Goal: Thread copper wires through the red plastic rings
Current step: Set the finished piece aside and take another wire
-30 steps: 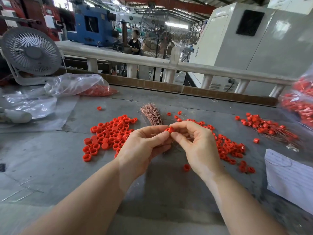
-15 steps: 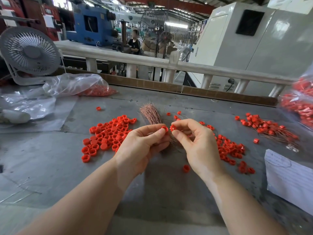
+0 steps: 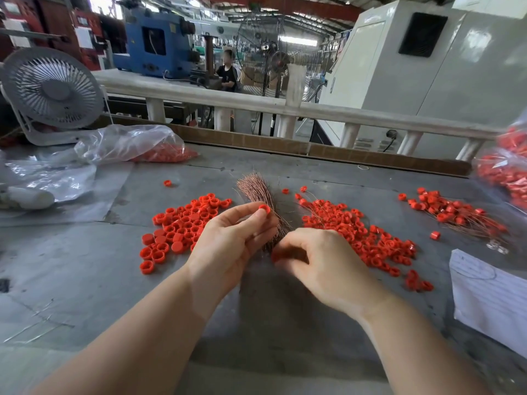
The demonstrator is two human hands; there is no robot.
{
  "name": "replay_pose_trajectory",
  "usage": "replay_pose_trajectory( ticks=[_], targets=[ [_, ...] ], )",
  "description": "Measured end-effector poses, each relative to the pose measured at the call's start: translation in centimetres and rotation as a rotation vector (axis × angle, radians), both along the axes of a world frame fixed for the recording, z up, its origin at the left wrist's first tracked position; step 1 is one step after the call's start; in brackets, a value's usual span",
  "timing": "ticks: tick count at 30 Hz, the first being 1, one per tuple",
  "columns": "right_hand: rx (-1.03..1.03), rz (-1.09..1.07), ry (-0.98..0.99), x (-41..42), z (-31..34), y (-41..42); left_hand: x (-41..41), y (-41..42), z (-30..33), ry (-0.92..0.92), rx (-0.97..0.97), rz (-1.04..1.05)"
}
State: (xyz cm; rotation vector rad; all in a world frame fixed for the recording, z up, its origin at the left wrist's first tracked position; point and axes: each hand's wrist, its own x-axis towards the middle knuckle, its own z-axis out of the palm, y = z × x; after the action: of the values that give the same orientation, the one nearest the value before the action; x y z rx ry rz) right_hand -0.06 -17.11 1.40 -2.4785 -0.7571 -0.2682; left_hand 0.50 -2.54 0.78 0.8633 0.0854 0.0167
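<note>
a single red ring [image 3: 264, 208] sits just above frame centre, pinched between thumb and fingertips of the left hand [image 3: 231, 243]. the copper wire bundle [image 3: 261, 205] lies right behind it, fanning toward the top. the right hand [image 3: 322, 262], blurred, curls its fingers at the bundle's lower end; whether it grips wire i cannot tell. loose rings [image 3: 182, 226] lie left of centre, wired rings [image 3: 362, 232] to the right, on the grey table [image 3: 85, 266].

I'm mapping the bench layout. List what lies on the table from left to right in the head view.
White desk fan → clear plastic bag → pile of loose red rings → copper wire bundle → threaded rings pile → smaller wired rings cluster → white paper.
</note>
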Motion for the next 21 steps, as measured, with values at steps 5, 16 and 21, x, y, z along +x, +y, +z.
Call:
replay_pose_trajectory(
  ticks=[5,16,21],
  targets=[
    [-0.119,-0.013,0.079,0.02,-0.18,0.11,0.03,0.09,-0.03,-0.01,-0.014,-0.015],
    [-0.016,-0.036,-0.083,-0.11,0.03,0.14,-0.22,0.12,0.16,0.014,-0.006,-0.045],
    [0.344,-0.152,-0.265,0.22,0.52,-0.19,-0.43,0.02,0.17,0.018,-0.02,-0.071]
  ],
)
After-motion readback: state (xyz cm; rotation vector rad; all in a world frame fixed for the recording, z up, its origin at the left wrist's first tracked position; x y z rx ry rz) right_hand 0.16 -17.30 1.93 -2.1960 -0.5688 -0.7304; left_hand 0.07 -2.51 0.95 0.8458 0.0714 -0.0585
